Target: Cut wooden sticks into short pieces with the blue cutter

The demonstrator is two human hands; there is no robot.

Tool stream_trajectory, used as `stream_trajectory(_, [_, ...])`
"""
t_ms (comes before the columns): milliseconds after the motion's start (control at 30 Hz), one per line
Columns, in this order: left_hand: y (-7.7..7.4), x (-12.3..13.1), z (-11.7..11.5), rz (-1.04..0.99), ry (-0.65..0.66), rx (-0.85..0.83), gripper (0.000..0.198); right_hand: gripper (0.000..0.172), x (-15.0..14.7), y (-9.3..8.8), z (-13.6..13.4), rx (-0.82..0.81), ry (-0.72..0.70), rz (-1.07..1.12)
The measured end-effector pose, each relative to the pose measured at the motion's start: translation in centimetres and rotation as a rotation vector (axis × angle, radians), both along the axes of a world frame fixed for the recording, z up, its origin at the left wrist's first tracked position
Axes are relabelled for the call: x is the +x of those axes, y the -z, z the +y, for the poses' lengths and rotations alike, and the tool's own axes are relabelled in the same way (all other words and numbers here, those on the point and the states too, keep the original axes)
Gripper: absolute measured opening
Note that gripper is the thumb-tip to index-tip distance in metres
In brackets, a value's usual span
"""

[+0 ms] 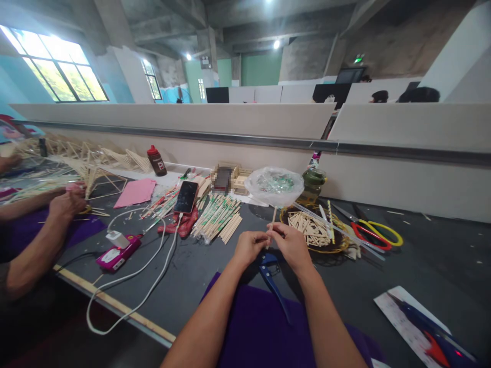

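My left hand (248,248) and my right hand (290,246) meet in front of me, fingertips pinched together on a thin wooden stick (274,214) that points away from me. The fingers cover its lower part. Just beneath the hands, a blue-handled cutting tool (273,283) lies on the dark table, its lower handle over a purple cloth (253,327). Right of my right hand stands a round basket (337,248) of short cut wooden pieces (307,230). Left of my hands lie paper-wrapped chopsticks (215,212) and several bare sticks (230,228).
Scissors (379,237) lie at right, near a blue glue gun (433,327) on white card. A phone (186,197) trails a white cable to a pink power strip (118,253). A plastic bag (274,185) and red-capped bottle (156,161) stand behind. A co-worker's hand (67,207) works at left.
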State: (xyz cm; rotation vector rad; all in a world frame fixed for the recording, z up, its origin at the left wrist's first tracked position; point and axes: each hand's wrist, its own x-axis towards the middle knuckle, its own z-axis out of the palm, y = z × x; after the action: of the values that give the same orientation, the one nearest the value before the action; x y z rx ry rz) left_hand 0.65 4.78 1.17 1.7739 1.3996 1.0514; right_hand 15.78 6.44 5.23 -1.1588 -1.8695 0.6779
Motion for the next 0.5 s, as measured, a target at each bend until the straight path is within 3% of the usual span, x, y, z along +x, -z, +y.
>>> stream_trajectory(300, [0.53, -0.04, 0.17, -0.05, 0.005, -0.007, 0.023, 0.016, -0.09, -0.47, -0.22, 0.011, -0.02, 0.0])
stream_trajectory(500, [0.56, 0.53, 0.39, -0.297, -0.008, -0.043, 0.023, 0.018, 0.17, 0.32, 0.31, -0.021, -0.011, 0.109])
